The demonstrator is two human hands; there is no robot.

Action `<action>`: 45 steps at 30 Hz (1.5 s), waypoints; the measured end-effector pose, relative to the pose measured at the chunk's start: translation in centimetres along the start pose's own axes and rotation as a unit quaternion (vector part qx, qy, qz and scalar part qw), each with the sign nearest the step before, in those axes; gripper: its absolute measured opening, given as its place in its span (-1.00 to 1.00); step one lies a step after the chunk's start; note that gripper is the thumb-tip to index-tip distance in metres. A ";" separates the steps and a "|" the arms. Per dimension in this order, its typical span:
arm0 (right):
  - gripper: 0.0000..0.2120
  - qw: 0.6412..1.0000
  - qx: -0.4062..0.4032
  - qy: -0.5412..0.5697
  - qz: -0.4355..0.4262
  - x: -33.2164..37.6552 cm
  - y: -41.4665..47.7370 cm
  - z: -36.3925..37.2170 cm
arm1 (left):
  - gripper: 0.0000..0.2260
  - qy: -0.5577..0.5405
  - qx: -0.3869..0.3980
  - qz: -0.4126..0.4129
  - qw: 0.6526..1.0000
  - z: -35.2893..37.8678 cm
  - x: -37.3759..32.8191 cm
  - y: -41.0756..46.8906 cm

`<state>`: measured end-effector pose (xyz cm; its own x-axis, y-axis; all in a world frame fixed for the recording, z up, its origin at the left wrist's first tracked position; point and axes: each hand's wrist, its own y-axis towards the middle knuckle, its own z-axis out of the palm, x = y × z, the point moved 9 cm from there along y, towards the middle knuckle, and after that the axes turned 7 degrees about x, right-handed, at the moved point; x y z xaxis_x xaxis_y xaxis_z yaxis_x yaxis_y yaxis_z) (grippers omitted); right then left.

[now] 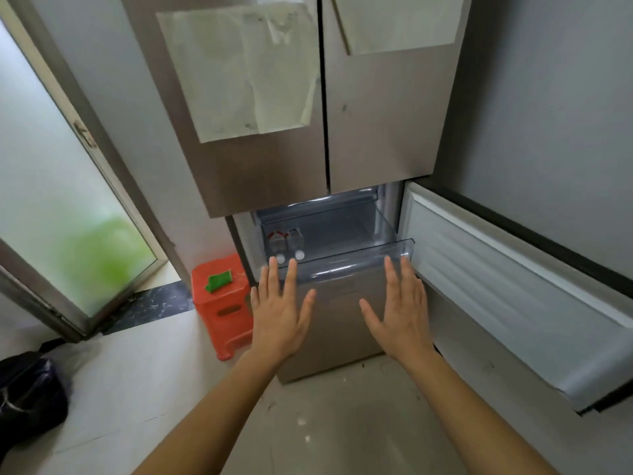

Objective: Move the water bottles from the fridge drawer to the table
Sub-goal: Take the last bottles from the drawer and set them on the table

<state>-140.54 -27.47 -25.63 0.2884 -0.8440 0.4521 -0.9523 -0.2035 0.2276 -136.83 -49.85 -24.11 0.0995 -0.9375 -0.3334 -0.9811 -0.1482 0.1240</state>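
Observation:
Two clear water bottles [286,243] with white caps lie side by side at the left end of a transparent fridge drawer [359,262], caps toward me. The drawer sits pulled out under the closed upper fridge doors. My left hand [279,311] is spread flat just in front of the drawer's front edge, fingertips right below the bottles. My right hand [400,310] is spread the same way near the drawer's right end. Both hands hold nothing. No table is in view.
The lower fridge door [507,296] stands swung open to the right. An orange plastic stool [222,303] with a green item on top stands left of the fridge. A frosted glass door [65,207] is at the far left, a dark bag [29,395] on the floor.

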 end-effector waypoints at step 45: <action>-0.29 0.870 0.488 -0.034 -0.064 2.0 31.7 33.2 | -0.40 0.171 0.264 -0.035 0.949 14.3 11.8 25.8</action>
<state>-173.46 -52.08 -46.09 0.4232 -0.8045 0.4168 -0.5541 -0.5938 -0.5835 -163.38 -60.22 -38.24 0.1272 -0.9918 0.0101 -0.9077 -0.1205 -0.4019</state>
